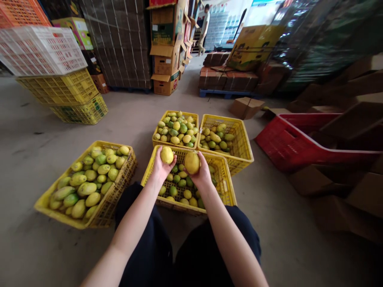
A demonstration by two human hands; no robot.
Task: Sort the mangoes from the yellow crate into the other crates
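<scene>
My left hand (162, 164) is closed around a yellow lemon (166, 155), held above the near yellow crate (228, 187). Level with it, my right hand (204, 171) grips a larger, darker yellow lemon (192, 162). Below both hands, green and yellow lemons (187, 194) lie loosely over the bottom of the near crate. Just beyond stand two more yellow crates: a full one (154, 137) at the back left, and a partly filled one (243, 139) at the back right. To the left, another yellow crate (42, 205) is heaped with large yellow-green lemons (86, 188).
A red crate (278, 139) with cardboard stands at the right, beside loose cardboard boxes (317, 179). Stacked crates (56, 85) rise at the far left. Cartons (164, 63) and a loaded blue pallet (227, 94) stand farther back. A person (205, 30) is in the background.
</scene>
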